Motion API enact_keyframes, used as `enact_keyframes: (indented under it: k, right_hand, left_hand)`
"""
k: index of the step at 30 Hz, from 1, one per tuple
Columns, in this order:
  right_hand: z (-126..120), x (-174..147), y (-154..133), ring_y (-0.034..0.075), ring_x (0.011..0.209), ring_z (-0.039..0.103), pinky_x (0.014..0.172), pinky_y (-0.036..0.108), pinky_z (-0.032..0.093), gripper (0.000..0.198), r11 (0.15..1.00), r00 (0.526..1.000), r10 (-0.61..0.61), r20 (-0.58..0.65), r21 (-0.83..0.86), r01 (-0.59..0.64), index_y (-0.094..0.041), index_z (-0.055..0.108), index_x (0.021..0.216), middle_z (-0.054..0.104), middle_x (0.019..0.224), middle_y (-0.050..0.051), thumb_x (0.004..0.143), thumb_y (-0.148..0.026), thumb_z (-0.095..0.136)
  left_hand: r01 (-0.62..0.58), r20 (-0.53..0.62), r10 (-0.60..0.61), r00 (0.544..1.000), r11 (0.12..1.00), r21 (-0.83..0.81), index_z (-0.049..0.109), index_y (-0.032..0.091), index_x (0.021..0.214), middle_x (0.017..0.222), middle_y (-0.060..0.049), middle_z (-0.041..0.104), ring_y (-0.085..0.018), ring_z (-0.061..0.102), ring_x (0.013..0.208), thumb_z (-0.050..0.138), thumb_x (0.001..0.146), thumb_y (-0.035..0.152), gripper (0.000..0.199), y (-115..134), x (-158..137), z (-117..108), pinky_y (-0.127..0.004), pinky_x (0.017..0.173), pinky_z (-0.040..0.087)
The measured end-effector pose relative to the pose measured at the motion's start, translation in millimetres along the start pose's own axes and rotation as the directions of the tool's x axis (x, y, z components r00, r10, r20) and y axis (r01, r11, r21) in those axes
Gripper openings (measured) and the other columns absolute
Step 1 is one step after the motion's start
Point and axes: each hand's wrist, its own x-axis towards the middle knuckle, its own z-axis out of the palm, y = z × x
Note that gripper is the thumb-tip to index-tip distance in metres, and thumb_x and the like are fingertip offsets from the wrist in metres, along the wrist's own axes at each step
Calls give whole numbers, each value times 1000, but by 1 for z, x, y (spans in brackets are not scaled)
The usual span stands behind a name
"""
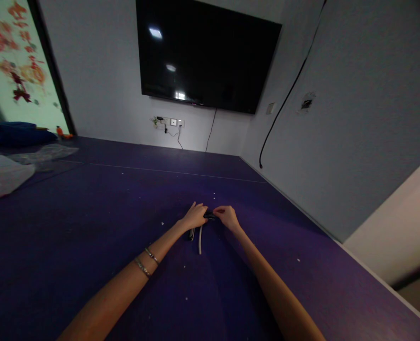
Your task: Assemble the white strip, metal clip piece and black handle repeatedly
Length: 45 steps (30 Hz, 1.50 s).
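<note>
My left hand [194,217] is closed over one end of a small dark object [209,215] low above the purple surface. My right hand [227,217] pinches its other end between thumb and fingertips. The object is too small and shaded to name, and my left fingers partly cover it. Below my left hand a pale strip [200,242], like a short piece of cable, points toward me. Beside it lies a second short piece, black and pale [191,234], partly hidden by my left wrist.
Small white scraps [163,223] are scattered over the purple surface [142,293]. Clear plastic sheeting [4,175] and a dark blue cloth [16,133] lie at the left. A television [210,57] hangs on the far wall, and a black cable [284,99] dangles along the right wall.
</note>
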Motion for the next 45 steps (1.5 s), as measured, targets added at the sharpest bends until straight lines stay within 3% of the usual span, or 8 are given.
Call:
enact_keyframes:
  k: [31,36,41,45]
  right_hand:
    - [5,1,8,17,70,65,67,26,49,16,998,1000,3,-27,-57,-5,-19,72,76,71,76,4,68,-21,59]
    - [-5,3,11,17,72,63,70,27,48,22,996,996,-3,-88,-89,-5,-17,71,85,70,81,5,73,-25,53]
    - [-17,-5,18,20,93,58,86,30,42,27,950,985,-128,-119,-301,87,-15,69,93,66,97,10,78,-21,47]
    - [-19,-11,26,23,105,53,90,33,39,31,872,987,-120,-109,-487,52,-17,66,103,61,111,12,80,-25,47]
  left_hand:
    - [-3,-17,2,1000,999,-41,54,16,110,117,-11,58,-25,40,123,56,75,28,37,-3,-3,-1,-48,104,21]
    - [-8,-37,8,999,1000,-14,49,13,118,121,-14,55,-27,39,123,56,74,27,47,-4,-3,-1,-46,105,20]
    - [-15,-100,15,995,1000,-5,41,10,124,124,-16,50,-28,38,122,57,73,31,57,1,-5,-9,-44,103,23]
    - [16,-214,-20,977,1000,-22,45,16,115,114,-10,50,-24,44,113,53,76,26,41,14,-8,-23,-38,97,34]
